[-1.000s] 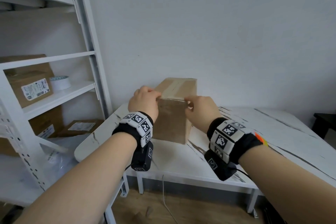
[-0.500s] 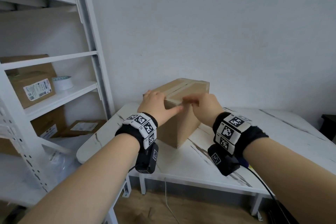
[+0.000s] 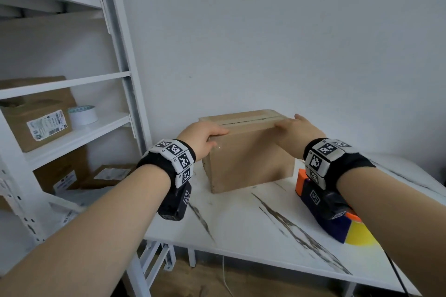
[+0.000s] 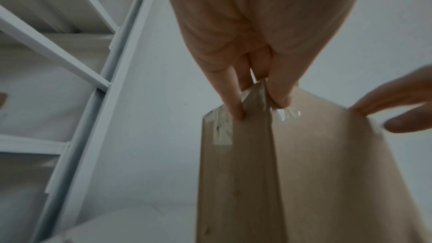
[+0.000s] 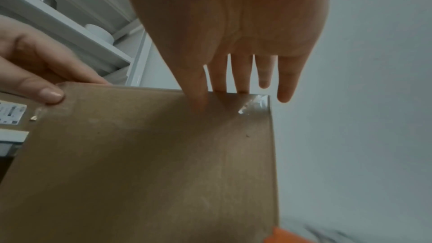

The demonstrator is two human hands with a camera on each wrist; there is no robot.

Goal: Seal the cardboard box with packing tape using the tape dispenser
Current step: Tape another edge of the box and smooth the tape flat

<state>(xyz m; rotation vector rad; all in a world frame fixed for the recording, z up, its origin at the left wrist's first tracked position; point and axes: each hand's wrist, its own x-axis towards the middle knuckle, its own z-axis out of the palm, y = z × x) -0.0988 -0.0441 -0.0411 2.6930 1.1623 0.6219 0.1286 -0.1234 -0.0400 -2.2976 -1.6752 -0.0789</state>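
The brown cardboard box (image 3: 248,159) stands on the white marble-look table (image 3: 241,224) with a long side facing me and its top seam (image 3: 251,121) showing. My left hand (image 3: 217,136) grips its upper left corner, thumb on the near face and fingers on the end face (image 4: 233,106). My right hand (image 3: 289,123) lies on the upper right edge, fingers straight over the top and thumb on the near face (image 5: 198,99). Clear tape (image 5: 254,103) shines at that corner. The orange, blue and yellow tape dispenser (image 3: 337,226) lies on the table under my right wrist.
A white metal shelf rack (image 3: 115,55) stands at the left, close to the box, holding labelled cartons (image 3: 36,123) and a white tape roll (image 3: 83,114). The wall is right behind the box. Bare table top stretches in front of the box.
The box has been turned from end-on to broadside. My hands have spread apart to its two top corners. The tape dispenser has come into view.
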